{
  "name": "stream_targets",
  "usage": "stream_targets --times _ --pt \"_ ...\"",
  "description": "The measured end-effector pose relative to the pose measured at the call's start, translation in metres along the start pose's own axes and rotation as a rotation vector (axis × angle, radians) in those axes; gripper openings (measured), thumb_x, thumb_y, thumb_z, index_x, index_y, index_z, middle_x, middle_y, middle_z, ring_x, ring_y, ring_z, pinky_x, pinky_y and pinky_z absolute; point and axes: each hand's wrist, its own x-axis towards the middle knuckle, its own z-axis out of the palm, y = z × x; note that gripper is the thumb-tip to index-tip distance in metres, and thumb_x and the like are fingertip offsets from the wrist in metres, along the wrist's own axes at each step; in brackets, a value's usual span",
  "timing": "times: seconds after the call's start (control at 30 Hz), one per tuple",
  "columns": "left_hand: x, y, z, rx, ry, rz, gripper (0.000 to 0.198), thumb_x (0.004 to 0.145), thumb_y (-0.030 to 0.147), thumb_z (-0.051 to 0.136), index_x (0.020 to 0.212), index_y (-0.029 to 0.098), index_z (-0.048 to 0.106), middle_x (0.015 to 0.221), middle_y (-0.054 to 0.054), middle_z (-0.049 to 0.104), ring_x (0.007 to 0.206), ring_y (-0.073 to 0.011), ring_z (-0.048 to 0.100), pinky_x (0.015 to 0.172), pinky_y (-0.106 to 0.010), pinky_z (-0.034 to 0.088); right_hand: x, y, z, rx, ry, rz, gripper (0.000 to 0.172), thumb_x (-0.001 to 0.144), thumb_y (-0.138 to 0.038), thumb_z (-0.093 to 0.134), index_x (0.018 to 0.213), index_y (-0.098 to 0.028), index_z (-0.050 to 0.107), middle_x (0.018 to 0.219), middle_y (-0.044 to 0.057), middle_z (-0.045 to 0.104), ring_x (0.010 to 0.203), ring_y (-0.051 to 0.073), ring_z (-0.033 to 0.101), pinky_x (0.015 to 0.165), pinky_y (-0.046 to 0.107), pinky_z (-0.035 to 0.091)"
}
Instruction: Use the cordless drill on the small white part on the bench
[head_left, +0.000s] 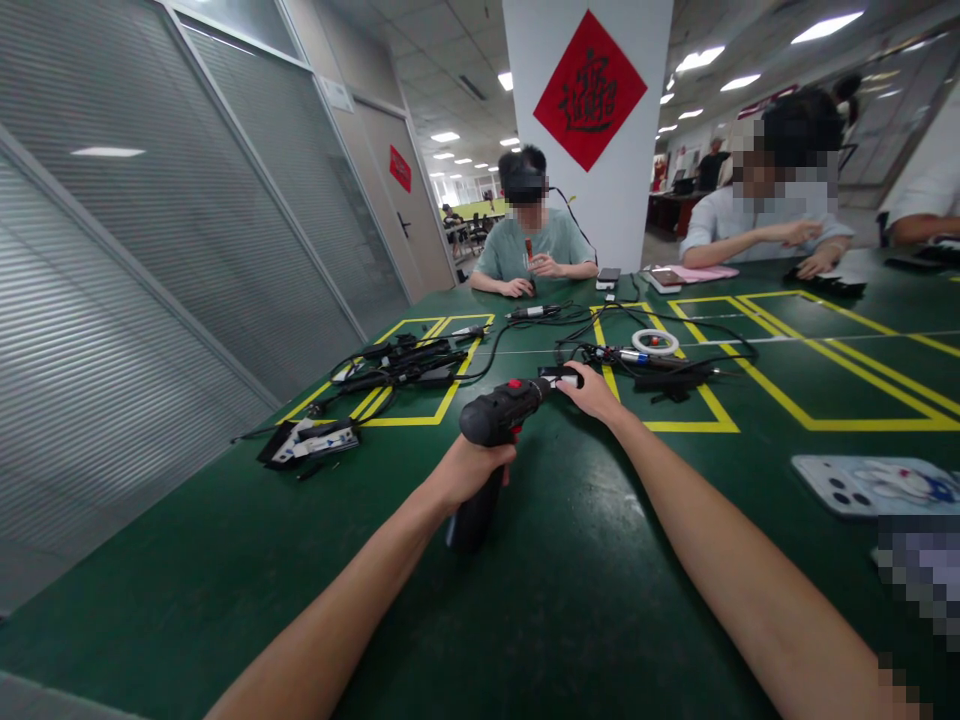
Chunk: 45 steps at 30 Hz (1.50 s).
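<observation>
My left hand [474, 466] is wrapped round the grip of a black cordless drill [496, 418] with red trim, held upright over the green table [570, 580]. The drill's nose points right and away from me. My right hand [592, 390] reaches to the drill's front end, and its fingers pinch a small black and white part [561, 377] at the chuck. What exactly that part is I cannot make out.
Cables and black tools [405, 362] lie in a yellow-taped box at left. A white ring [655, 342] and more cables lie beyond the drill. A phone [874, 485] lies at right. Black and white objects [311, 441] sit at left. Two people sit across the table.
</observation>
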Motion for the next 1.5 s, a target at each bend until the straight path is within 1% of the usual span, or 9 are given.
stream_targets --times 0.2,0.37,0.67,0.97,1.07,1.17,1.3,1.4,1.5 --pt "0.000 0.002 0.000 0.002 -0.010 -0.016 0.022 0.067 0.019 0.055 0.089 0.016 0.052 0.076 0.000 0.055 0.049 -0.0094 0.052 0.049 -0.024 0.045 0.000 -0.001 0.001 0.010 0.005 0.016 0.045 0.075 -0.040 0.056 0.115 -0.020 0.053 0.112 0.007 0.056 0.100 0.019 0.054 0.091 0.034 0.040" --pt "-0.001 0.002 0.002 0.032 -0.016 0.008 0.021 0.069 0.018 0.052 0.090 0.015 0.052 0.078 0.000 0.054 0.049 -0.0091 0.052 0.048 -0.024 0.044 0.001 -0.003 0.000 0.015 0.007 0.025 0.041 0.076 -0.037 0.054 0.114 -0.022 0.054 0.113 0.006 0.056 0.100 0.019 0.054 0.091 0.033 0.040" --pt "-0.003 0.002 0.002 0.093 -0.013 0.050 0.024 0.070 0.016 0.050 0.094 0.014 0.052 0.076 -0.001 0.056 0.050 -0.0099 0.053 0.050 -0.024 0.044 0.001 -0.003 0.001 0.030 0.014 0.034 0.041 0.075 -0.039 0.054 0.113 -0.022 0.055 0.111 0.006 0.057 0.099 0.019 0.054 0.090 0.034 0.040" --pt "-0.008 0.001 0.003 0.193 -0.006 0.053 0.022 0.070 0.017 0.052 0.092 0.014 0.055 0.074 -0.001 0.059 0.051 -0.0105 0.053 0.052 -0.024 0.043 0.003 0.000 0.002 0.029 0.012 0.031 0.042 0.075 -0.039 0.054 0.113 -0.021 0.054 0.113 0.007 0.056 0.101 0.020 0.054 0.091 0.034 0.040" --pt "-0.010 0.000 0.002 0.184 0.020 0.061 0.018 0.070 0.017 0.052 0.088 0.014 0.056 0.069 0.000 0.058 0.051 -0.0104 0.052 0.052 -0.024 0.042 0.003 0.001 0.003 0.029 0.016 0.021 0.042 0.075 -0.039 0.054 0.113 -0.021 0.054 0.113 0.007 0.056 0.100 0.020 0.054 0.091 0.034 0.040" --pt "-0.014 0.000 -0.002 0.140 0.073 0.072 0.019 0.070 0.017 0.051 0.089 0.015 0.056 0.074 -0.001 0.060 0.052 -0.0105 0.052 0.053 -0.024 0.043 0.003 0.002 0.002 0.029 0.016 0.015 0.044 0.075 -0.040 0.054 0.114 -0.020 0.054 0.112 0.007 0.056 0.100 0.020 0.054 0.091 0.034 0.040" --pt "-0.022 0.001 -0.008 0.155 0.127 0.105 0.020 0.073 0.019 0.050 0.091 0.014 0.056 0.078 -0.002 0.061 0.054 -0.0109 0.053 0.058 -0.026 0.044 0.001 0.000 0.000 0.023 0.014 -0.005 0.049 0.072 -0.042 0.059 0.115 -0.020 0.053 0.112 0.008 0.056 0.101 0.020 0.053 0.092 0.035 0.039" --pt "-0.026 0.001 -0.012 0.192 0.169 0.145 0.022 0.073 0.021 0.051 0.094 0.014 0.055 0.081 -0.003 0.061 0.055 -0.0107 0.052 0.056 -0.025 0.044 0.000 -0.003 -0.001 0.010 0.014 -0.006 0.057 0.067 -0.044 0.064 0.116 -0.019 0.053 0.112 0.009 0.056 0.102 0.021 0.053 0.093 0.035 0.039" --pt "-0.029 -0.002 -0.014 0.302 0.192 0.163 0.022 0.073 0.025 0.054 0.093 0.015 0.056 0.072 -0.001 0.058 0.055 -0.0117 0.051 0.055 -0.025 0.043 0.000 -0.005 -0.003 0.031 0.021 0.017 0.063 0.063 -0.047 0.066 0.117 -0.018 0.053 0.114 0.010 0.055 0.103 0.022 0.053 0.093 0.036 0.038"
